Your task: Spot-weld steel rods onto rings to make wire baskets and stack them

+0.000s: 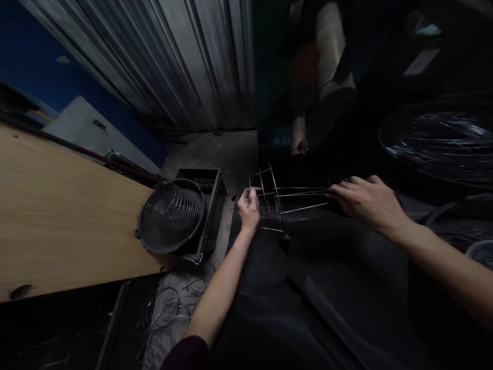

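Both hands meet on a thin wire frame point(283, 198) just above the picture's centre: the left hand point(249, 208) is curled shut around the frame's near-left upright, thumb and fingers pinched on the wire, while the right hand point(365, 200), coming in from four o'clock, lies knuckles-up with its fingers closed over the ends of the long rods at the frame's right side. How tightly those fingers grip is hard to tell, since the fingertips are lost in shadow. Long and low, the frame runs with its long axis from nine to three o'clock, the straight rods pointing toward the right hand and the looped uprights standing at the left end; its lower rungs fade into the dark lap beneath it and cannot be traced. At nine o'clock from the left hand, a round wire basket point(170, 216) rests tilted on a black plastic crate point(210, 205), which stands on the floor. Farther out toward nine o'clock a bare wooden tabletop point(57, 216) is cut off by the picture's left edge. Loose wire scraps point(173, 308) litter the floor at seven o'clock. At two o'clock a large coil of wire point(439, 139) glints, mostly swallowed by darkness and cropped at the right edge. Corrugated metal sheeting point(185, 61) rises at eleven o'clock.
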The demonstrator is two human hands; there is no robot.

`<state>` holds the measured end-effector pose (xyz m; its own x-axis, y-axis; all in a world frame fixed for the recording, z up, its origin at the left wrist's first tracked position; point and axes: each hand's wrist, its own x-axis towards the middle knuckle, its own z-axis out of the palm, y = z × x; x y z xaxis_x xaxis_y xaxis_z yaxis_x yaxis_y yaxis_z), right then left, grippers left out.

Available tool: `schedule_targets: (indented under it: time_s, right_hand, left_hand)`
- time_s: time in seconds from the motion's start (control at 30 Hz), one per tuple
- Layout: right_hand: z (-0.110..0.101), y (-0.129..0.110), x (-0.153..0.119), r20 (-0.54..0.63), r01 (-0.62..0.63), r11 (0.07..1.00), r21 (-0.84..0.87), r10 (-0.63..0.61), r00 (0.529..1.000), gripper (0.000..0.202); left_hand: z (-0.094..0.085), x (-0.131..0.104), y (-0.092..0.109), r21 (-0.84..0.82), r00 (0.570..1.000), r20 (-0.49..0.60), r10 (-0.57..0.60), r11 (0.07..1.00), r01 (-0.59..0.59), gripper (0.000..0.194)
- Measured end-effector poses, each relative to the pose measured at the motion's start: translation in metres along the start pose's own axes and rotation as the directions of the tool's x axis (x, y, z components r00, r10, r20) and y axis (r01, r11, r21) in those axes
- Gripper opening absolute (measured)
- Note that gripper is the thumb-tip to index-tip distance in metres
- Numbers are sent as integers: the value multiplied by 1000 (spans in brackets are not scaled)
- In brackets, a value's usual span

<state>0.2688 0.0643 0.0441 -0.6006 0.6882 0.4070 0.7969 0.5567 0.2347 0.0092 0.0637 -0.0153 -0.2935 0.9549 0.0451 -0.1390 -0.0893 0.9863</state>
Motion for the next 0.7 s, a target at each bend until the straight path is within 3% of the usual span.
schedule_targets:
  time_s: [0.13,0.27,0.4,0.57,0.7]
  right_hand:
    - [-1,6,0,-37,81,997,16,-80,996,42]
    - [-6,8,-2,-33,51,985,166,-47,998,46]
    - [-20,7,-8,-16,25,970,240,-22,1000,39]
    - [-30,11,-26,13,65,940,334,-73,997,33]
    - [-23,1,-38,64,21,964,265,-39,997,28]
  left_hand:
    - [-1,0,-3,23,1000,4,8,1000,-8,47]
    - [1,-3,0,43,999,3,41,998,-41,44]
    - [-2,-13,18,110,982,18,190,975,-191,40]
    - [-10,-23,43,182,920,82,384,901,-393,37]
    - [-13,-22,46,161,947,127,296,936,-314,35]
